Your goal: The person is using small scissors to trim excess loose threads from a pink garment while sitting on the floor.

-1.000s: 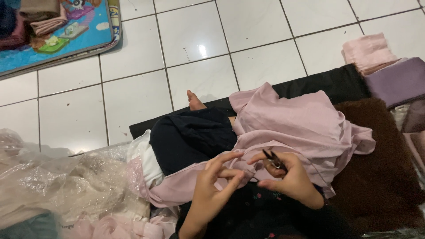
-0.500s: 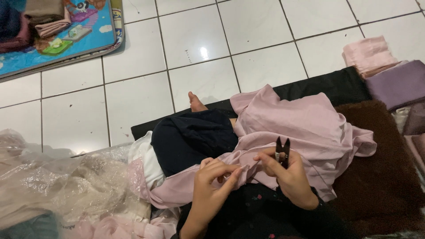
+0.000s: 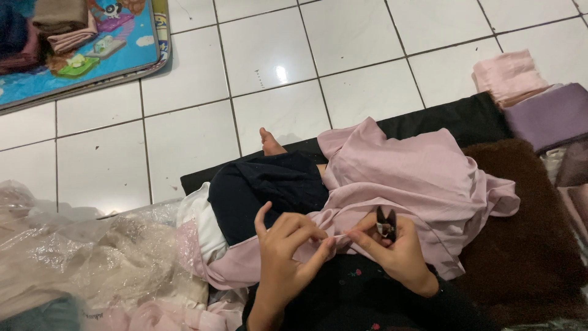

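Two hands: left hand (image 3: 286, 248) fingers pinching smooth pink cloth (image 3: 416, 178), right hand (image 3: 392, 251) gripping small black snips (image 3: 386, 222).

The scene is dim, lit from overhead: a small bright glare spot sits on the white floor (image 3: 280, 72) tiles at the far middle. The tiles read greyish, with a cool cast. Shadows are soft and short. The near edge falls darkest, where black clothing loses all detail. The pink cloth (image 3: 404, 178) shows gentle shading in its folds. The picture is grainy and a little soft, the hands (image 3: 288, 251) slightly blurred. The plastic (image 3: 79, 251) at near left gives faint sheen.
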